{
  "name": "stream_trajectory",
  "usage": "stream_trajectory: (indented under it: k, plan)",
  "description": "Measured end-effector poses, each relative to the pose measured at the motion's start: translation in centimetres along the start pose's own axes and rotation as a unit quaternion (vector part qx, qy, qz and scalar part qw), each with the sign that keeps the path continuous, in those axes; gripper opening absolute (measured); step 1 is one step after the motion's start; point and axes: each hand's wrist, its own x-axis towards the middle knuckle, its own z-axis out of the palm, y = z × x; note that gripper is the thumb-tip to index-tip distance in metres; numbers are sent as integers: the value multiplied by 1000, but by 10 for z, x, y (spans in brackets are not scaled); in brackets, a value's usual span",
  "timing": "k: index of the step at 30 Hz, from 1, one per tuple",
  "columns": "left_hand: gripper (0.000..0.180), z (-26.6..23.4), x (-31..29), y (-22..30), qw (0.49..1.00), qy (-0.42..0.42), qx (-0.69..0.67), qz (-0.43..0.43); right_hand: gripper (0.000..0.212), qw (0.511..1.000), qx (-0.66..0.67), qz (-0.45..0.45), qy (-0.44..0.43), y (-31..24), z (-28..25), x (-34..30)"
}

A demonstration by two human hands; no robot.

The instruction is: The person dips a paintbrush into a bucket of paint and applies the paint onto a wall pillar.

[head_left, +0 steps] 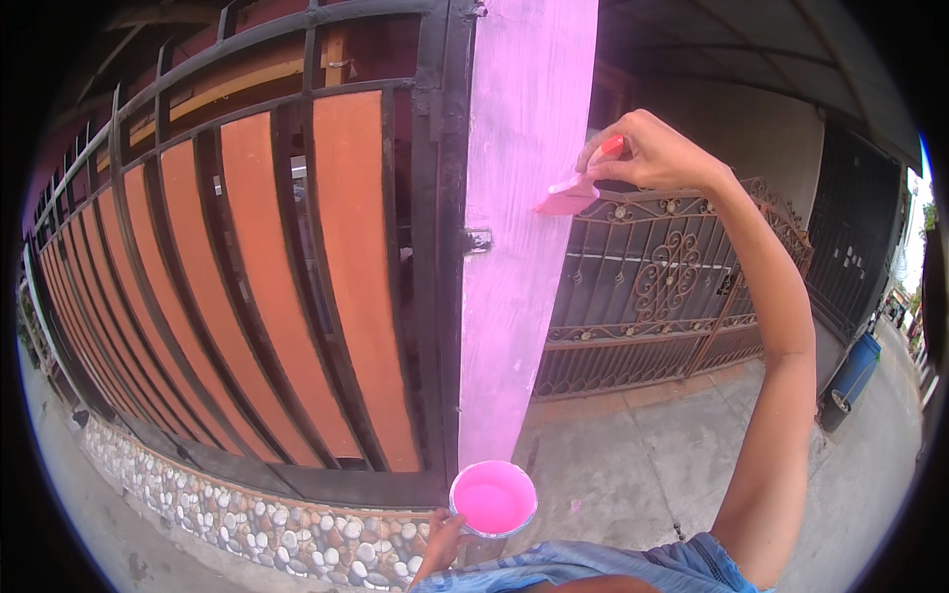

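My right hand [647, 150] is raised in front of a pink-painted pillar [509, 326], its fingers closed round the red handle of a paintbrush [573, 195]. Pink paint coats the brush head, and its bristles rest against the pillar's right side, a little above mid-height. Low down, close to my body, my left hand [443, 542] grips the rim of a round tub of bright pink paint [494, 502]. The tub is held upright at the foot of the pillar as seen from above. Streaky, lighter strokes show on the pillar's face.
A black metal gate with orange slats [351, 277] adjoins the pillar on the left, above a pebbled strip [267, 524]. A small metal latch plate [477, 240] sits on the pillar. Behind stands an ornate brown gate [652, 287]. A blue barrel [856, 368] is at far right.
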Motion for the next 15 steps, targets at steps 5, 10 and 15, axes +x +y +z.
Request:
stream_trajectory:
  k: [5, 10, 15]
  plan:
    - [28, 1, -6, 2, 998, -44, -47, 11, 23, 978, -126, -39, 164, 30, -89, 44]
    - [20, -8, 10, -18, 998, -31, -36, 33, 15, 864, -190, -92, 457, 12, -143, 91]
    - [21, -13, 24, -26, 996, -65, -51, 42, 15, 798, -286, -214, 485, 42, -105, 139]
